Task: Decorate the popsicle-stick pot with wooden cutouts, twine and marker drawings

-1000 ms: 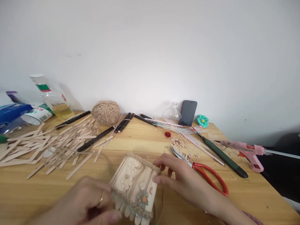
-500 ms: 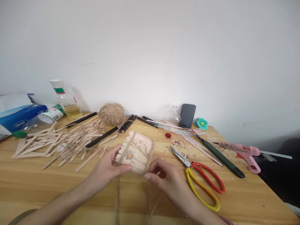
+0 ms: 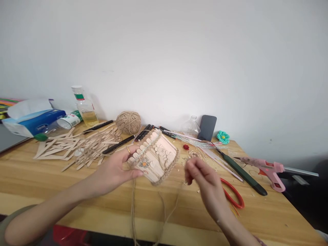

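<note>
The person's left hand (image 3: 119, 171), thumb in front, grips the bumpy edge of the little wooden craft (image 3: 156, 159), held up over the table (image 3: 107, 210). The right hand (image 3: 201, 176) squeezes its fingertips together on a thin string (image 3: 174, 207).

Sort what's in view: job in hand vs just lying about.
Likely the job:
- decorated stick panel, in the left hand
- twine trailing below; right hand near a strand, grip unclear
- twine ball, craft sticks: matching materials
- glue gun, scissors: plausible tools, not held

Apparently lying about:
- phone
- tissue pack
- bottle of yellow liquid
</note>
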`<action>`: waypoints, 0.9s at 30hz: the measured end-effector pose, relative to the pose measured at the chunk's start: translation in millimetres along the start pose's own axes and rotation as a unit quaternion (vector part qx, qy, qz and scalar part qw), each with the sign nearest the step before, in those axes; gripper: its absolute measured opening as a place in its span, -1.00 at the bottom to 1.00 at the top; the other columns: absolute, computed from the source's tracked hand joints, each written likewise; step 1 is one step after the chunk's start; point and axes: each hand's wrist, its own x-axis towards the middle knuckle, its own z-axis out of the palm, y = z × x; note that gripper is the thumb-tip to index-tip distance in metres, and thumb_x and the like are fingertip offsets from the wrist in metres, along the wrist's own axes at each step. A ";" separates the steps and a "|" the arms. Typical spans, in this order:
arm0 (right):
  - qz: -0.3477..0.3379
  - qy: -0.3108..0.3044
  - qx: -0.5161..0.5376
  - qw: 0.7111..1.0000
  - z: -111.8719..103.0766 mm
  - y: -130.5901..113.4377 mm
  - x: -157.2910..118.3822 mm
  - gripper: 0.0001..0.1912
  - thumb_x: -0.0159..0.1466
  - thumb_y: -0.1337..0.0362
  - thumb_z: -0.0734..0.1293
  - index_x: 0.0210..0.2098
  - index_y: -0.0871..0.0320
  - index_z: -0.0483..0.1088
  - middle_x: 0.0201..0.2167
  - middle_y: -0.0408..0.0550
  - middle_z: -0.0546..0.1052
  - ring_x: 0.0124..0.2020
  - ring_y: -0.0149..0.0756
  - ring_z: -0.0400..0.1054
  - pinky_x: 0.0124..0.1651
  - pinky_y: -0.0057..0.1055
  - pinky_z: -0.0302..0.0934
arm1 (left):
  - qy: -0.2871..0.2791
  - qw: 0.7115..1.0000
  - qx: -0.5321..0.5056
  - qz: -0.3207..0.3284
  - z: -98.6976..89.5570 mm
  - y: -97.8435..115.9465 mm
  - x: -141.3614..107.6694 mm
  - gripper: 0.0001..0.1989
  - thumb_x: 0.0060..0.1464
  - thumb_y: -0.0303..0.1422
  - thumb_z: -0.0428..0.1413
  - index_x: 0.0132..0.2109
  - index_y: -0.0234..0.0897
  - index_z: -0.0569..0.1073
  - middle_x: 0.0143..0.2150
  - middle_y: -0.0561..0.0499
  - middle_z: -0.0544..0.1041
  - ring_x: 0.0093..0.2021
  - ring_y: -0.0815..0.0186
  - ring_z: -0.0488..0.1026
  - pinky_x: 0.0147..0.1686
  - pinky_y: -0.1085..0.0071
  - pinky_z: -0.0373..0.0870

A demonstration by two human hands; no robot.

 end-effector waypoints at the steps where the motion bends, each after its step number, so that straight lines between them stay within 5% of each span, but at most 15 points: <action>1: -0.009 0.046 0.025 0.999 -4.8 0.0 1.1 -0.67 0.28 0.10 0.20 -0.55 0.12 0.23 -0.62 -0.21 0.27 -0.57 -0.41 0.16 -0.49 -0.47 0.09 | 0.007 1.000 0.001 0.006 -1.2 0.2 -1.1 -0.57 -0.06 -0.27 0.21 -0.01 -0.24 0.37 -0.01 -0.06 0.48 -0.01 0.17 0.40 0.03 0.29 0.28; 4: -0.031 0.137 0.020 0.990 -14.5 -1.9 0.2 -0.58 0.29 0.09 0.18 -0.64 0.11 0.17 -0.66 -0.21 0.22 -0.60 -0.41 0.12 -0.52 -0.47 0.08 | 0.015 1.000 -0.002 0.015 -2.9 2.8 -4.9 -0.56 -0.08 -0.28 0.22 -0.01 -0.24 0.38 -0.02 -0.06 0.48 -0.01 0.17 0.39 0.03 0.30 0.29; 8: -0.084 0.065 -0.125 0.986 -4.5 -10.2 -16.7 -0.78 0.25 0.18 0.25 -0.49 0.12 0.34 -0.62 -0.18 0.36 -0.58 -0.39 0.25 -0.53 -0.46 0.17 | 0.029 0.999 0.018 0.019 -0.1 11.3 -11.1 -0.62 -0.08 -0.29 0.21 -0.06 -0.22 0.41 -0.07 -0.02 0.50 -0.03 0.18 0.40 0.00 0.34 0.31; 10: -0.179 0.061 -0.195 0.962 7.3 -14.2 -28.0 -0.96 0.23 0.32 0.27 -0.36 0.12 0.36 -0.53 -0.15 0.44 -0.53 -0.38 0.32 -0.51 -0.46 0.22 | 0.039 0.998 0.045 0.026 3.4 16.0 -15.2 -0.71 -0.06 -0.31 0.19 -0.12 -0.21 0.45 -0.10 0.01 0.52 -0.06 0.19 0.41 -0.02 0.36 0.32; 15: -0.342 0.109 -0.334 0.872 30.3 -14.9 -42.8 -0.85 0.22 0.48 0.24 -0.32 0.11 0.36 -0.47 -0.09 0.53 -0.47 -0.36 0.42 -0.43 -0.44 0.30 | 0.076 0.988 0.135 0.027 15.1 22.5 -27.6 -0.83 -0.03 -0.33 0.12 -0.22 -0.21 0.45 -0.22 0.03 0.54 -0.19 0.19 0.44 -0.20 0.37 0.34; 22: -0.377 0.142 -0.443 0.801 36.7 -11.3 -44.0 -0.87 0.26 0.45 0.23 -0.30 0.14 0.39 -0.47 -0.06 0.58 -0.45 -0.32 0.47 -0.42 -0.41 0.31 | 0.134 0.955 0.257 0.060 31.8 18.4 -45.1 -0.90 0.02 -0.29 0.07 -0.36 -0.20 0.43 -0.37 0.00 0.52 -0.33 0.20 0.43 -0.34 0.34 0.28; 27: -0.348 0.162 -0.503 0.774 43.8 -17.6 -45.5 -0.81 0.25 0.46 0.19 -0.44 0.16 0.35 -0.59 -0.10 0.50 -0.58 -0.36 0.41 -0.54 -0.43 0.20 | 0.154 0.936 0.287 0.132 42.1 14.2 -53.8 -0.89 0.07 -0.35 0.03 -0.27 -0.20 0.44 -0.36 -0.01 0.54 -0.30 0.19 0.45 -0.27 0.33 0.30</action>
